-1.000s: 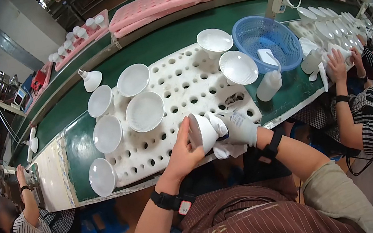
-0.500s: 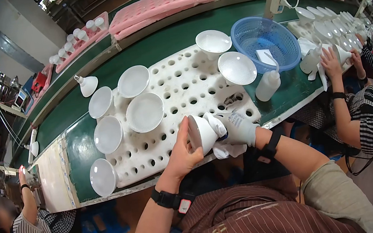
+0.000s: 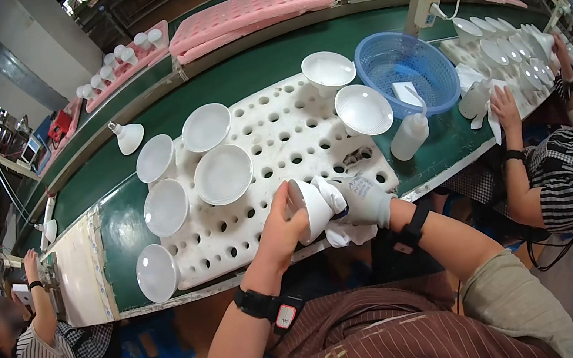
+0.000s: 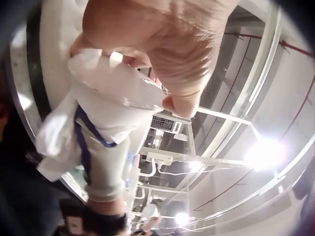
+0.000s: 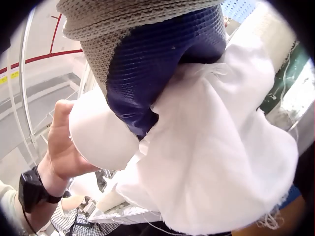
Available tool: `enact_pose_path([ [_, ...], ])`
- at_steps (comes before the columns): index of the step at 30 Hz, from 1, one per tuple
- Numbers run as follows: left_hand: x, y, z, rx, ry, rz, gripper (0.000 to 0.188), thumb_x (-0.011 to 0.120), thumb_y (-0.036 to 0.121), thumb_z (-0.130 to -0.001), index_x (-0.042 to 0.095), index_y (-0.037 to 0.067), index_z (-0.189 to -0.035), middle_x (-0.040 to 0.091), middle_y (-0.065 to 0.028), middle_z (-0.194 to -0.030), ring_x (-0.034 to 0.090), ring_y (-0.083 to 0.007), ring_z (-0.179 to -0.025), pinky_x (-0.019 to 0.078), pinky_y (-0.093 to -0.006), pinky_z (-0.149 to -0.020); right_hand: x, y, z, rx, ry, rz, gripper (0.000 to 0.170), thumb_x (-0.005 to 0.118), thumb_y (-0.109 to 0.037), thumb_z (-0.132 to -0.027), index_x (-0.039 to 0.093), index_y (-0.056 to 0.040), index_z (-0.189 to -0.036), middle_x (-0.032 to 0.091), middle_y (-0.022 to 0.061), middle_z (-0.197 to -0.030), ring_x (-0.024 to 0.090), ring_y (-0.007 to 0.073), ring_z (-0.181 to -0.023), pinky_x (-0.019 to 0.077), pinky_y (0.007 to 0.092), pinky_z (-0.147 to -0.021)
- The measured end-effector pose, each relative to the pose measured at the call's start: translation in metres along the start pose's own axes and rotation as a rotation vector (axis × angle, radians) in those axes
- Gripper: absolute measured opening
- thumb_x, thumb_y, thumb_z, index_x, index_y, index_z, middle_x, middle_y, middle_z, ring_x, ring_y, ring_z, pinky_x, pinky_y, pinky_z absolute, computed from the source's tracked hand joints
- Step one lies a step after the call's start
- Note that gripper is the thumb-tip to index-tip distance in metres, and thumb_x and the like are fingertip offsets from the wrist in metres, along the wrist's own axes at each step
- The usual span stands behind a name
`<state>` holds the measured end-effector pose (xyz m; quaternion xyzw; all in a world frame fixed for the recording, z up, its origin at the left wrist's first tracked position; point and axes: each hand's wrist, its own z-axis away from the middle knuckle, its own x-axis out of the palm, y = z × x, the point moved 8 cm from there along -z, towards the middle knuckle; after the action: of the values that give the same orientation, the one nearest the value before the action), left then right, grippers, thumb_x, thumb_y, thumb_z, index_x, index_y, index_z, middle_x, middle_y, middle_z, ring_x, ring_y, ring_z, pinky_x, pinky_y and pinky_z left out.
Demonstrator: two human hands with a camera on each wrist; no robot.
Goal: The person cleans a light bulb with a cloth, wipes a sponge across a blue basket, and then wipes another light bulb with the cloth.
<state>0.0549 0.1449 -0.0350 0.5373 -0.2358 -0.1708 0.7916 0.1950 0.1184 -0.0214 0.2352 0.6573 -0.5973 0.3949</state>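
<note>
A white cone-shaped lamp [image 3: 315,209] is held between both hands above the front edge of the white foam tray [image 3: 270,123]. My bare left hand [image 3: 280,234] grips its wide rim, thumb and fingers spread round it. My right hand [image 3: 365,199], in a grey glove with blue coating, pinches a white cloth [image 3: 347,233] round the narrow end. In the right wrist view the cloth [image 5: 216,147] hangs from the gloved hand [image 5: 157,69] against the lamp [image 5: 101,130]. The lamp's base is hidden under cloth and glove.
Several lamps stand face up on or beside the tray, such as one [image 3: 223,174]; another [image 3: 127,137] lies on the green belt [image 3: 162,105]. A blue basket [image 3: 408,70] and a squeeze bottle [image 3: 410,135] are at the right. People work at both sides.
Both hands keep their hold on lamp and cloth, with little movement. The loose lamp on the belt has shifted and turned. The person at the right no longer holds a lamp and has reached a hand away.
</note>
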Motion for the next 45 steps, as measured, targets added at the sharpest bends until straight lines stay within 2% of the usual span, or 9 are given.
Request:
enact_pose_path([
  [4, 0.003, 0.006, 0.018, 0.212, -0.101, -0.157, 0.078, 0.049, 0.006, -0.082, 0.014, 0.003, -0.151, 0.027, -0.0123, -0.152, 0.024, -0.0232, -0.142, 0.0282, -0.0358, -0.11, -0.003, -0.003, -0.001, 0.047, -0.066, 0.025, 0.047, 0.067, -0.038, -0.077, 0.055, -0.0136, -0.115, 0.064, 0.0135, -0.108, 0.063, 0.0332, -0.095, 0.0487, 0.0417, -0.082],
  [7, 0.005, 0.019, 0.022, 0.276, -0.027, -0.333, 0.077, 0.052, 0.011, -0.082, 0.016, -0.003, -0.149, 0.033, -0.0166, -0.148, 0.039, -0.0245, -0.131, 0.0367, -0.0335, -0.103, -0.005, -0.008, -0.001, 0.049, -0.083, 0.008, 0.048, 0.068, -0.038, -0.076, 0.055, -0.0132, -0.115, 0.064, 0.0136, -0.109, 0.063, 0.0337, -0.095, 0.0486, 0.0419, -0.083],
  [9, 0.004, 0.009, 0.009, -0.03, 0.032, -0.017, 0.073, 0.048, 0.012, -0.084, 0.019, -0.003, -0.149, 0.035, -0.0135, -0.148, 0.033, -0.0228, -0.136, 0.0328, -0.0331, -0.107, -0.005, -0.008, -0.001, 0.017, -0.034, -0.014, 0.049, 0.069, -0.039, -0.076, 0.055, -0.0132, -0.115, 0.064, 0.0138, -0.109, 0.062, 0.0342, -0.096, 0.0486, 0.0417, -0.083],
  [16, 0.011, 0.013, 0.002, -0.176, -0.023, 0.122, 0.075, 0.049, 0.012, -0.082, 0.019, -0.003, -0.149, 0.035, -0.0128, -0.147, 0.033, -0.0224, -0.136, 0.0309, -0.0336, -0.108, -0.003, -0.004, -0.001, 0.002, 0.003, -0.038, 0.047, 0.068, -0.037, -0.076, 0.054, -0.013, -0.114, 0.064, 0.013, -0.107, 0.062, 0.0341, -0.095, 0.0486, 0.0411, -0.082],
  [22, 0.003, 0.011, 0.022, 0.292, -0.1, -0.216, 0.083, 0.05, 0.009, -0.076, 0.014, -0.002, -0.15, 0.028, -0.0124, -0.151, 0.024, -0.0225, -0.142, 0.0256, -0.0362, -0.111, 0.002, 0.0, -0.003, 0.026, -0.053, -0.043, 0.047, 0.069, -0.036, -0.076, 0.055, -0.0119, -0.113, 0.064, 0.0138, -0.107, 0.062, 0.0345, -0.094, 0.0483, 0.0412, -0.082],
  [31, 0.012, 0.008, 0.006, -0.088, 0.017, 0.168, 0.071, 0.049, 0.015, -0.089, 0.015, -0.005, -0.149, 0.031, -0.0155, -0.149, 0.033, -0.0228, -0.136, 0.0272, -0.0318, -0.11, -0.005, -0.007, 0.0, 0.029, -0.005, -0.057, 0.045, 0.068, -0.035, -0.077, 0.055, -0.0106, -0.113, 0.064, 0.0144, -0.108, 0.062, 0.034, -0.096, 0.0477, 0.0404, -0.084],
  [37, 0.005, 0.009, 0.019, 0.199, -0.051, -0.115, 0.075, 0.051, 0.006, -0.084, 0.015, -0.001, -0.15, 0.026, -0.0167, -0.151, 0.028, -0.0236, -0.14, 0.0299, -0.0313, -0.109, -0.003, -0.008, -0.003, -0.007, -0.029, -0.074, 0.046, 0.068, -0.036, -0.077, 0.056, -0.0112, -0.114, 0.064, 0.0144, -0.11, 0.062, 0.0336, -0.097, 0.0478, 0.0402, -0.084],
  [40, 0.005, 0.014, 0.03, 0.307, -0.023, -0.025, 0.072, 0.056, 0.004, -0.079, 0.031, 0.008, -0.147, 0.037, -0.0144, -0.146, 0.034, -0.0259, -0.137, 0.0314, -0.0359, -0.109, 0.002, 0.0, -0.004, 0.025, -0.09, -0.059, 0.048, 0.069, -0.036, -0.076, 0.056, -0.012, -0.115, 0.063, 0.0146, -0.111, 0.062, 0.0333, -0.098, 0.0479, 0.04, -0.084],
  [45, 0.014, 0.044, 0.056, 0.702, 0.184, -0.635, 0.045, 0.059, 0.0, -0.078, 0.06, 0.004, -0.124, 0.05, -0.0175, -0.135, 0.05, -0.0304, -0.125, 0.0391, -0.0387, -0.104, 0.004, 0.014, 0.0, -0.002, 0.022, -0.047, 0.049, 0.071, -0.042, -0.074, 0.059, -0.0111, -0.11, 0.065, 0.0146, -0.106, 0.063, 0.0339, -0.094, 0.05, 0.0426, -0.081],
])
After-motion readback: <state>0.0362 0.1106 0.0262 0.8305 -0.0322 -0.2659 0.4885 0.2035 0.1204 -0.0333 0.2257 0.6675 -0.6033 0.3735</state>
